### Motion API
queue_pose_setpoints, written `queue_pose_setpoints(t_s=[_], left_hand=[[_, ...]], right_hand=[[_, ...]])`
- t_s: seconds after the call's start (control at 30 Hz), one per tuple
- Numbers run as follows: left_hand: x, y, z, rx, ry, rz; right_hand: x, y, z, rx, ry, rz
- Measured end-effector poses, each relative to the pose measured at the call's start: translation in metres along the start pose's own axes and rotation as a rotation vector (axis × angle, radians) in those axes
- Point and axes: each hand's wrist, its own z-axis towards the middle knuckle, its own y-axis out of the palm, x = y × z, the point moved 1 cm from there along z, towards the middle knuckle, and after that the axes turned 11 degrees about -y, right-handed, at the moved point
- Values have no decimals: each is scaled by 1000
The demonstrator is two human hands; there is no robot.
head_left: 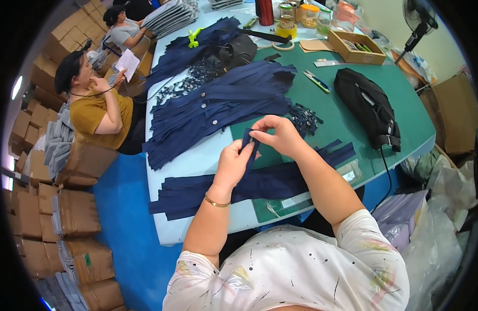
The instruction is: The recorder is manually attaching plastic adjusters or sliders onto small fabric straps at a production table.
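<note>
Narrow navy fabric strip (249, 147): pinched by left hand (233, 165) and right hand (279, 136), both grips closed on it; brown cardboard cartons (39, 207) stacked far left; open tan box (356, 47) far right on counter (348, 124).

The person wears a white short-sleeved shirt (296, 269) with faint yellow, pink and green smudges and thin dark flecks. Both forearms are bare below the sleeves. A thin gold bracelet (216, 203) circles the wrist just below the left hand (234, 163).
</note>
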Motion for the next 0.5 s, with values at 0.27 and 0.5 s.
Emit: queue_pose_setpoints(t_s=[0.27, 0.5], left_hand=[[-4, -1, 3, -27, 74, -110], [5, 4, -6, -66, -2, -135]], right_hand=[[-4, 9, -7, -95, 72, 19], [3, 7, -9, 1, -7, -108]])
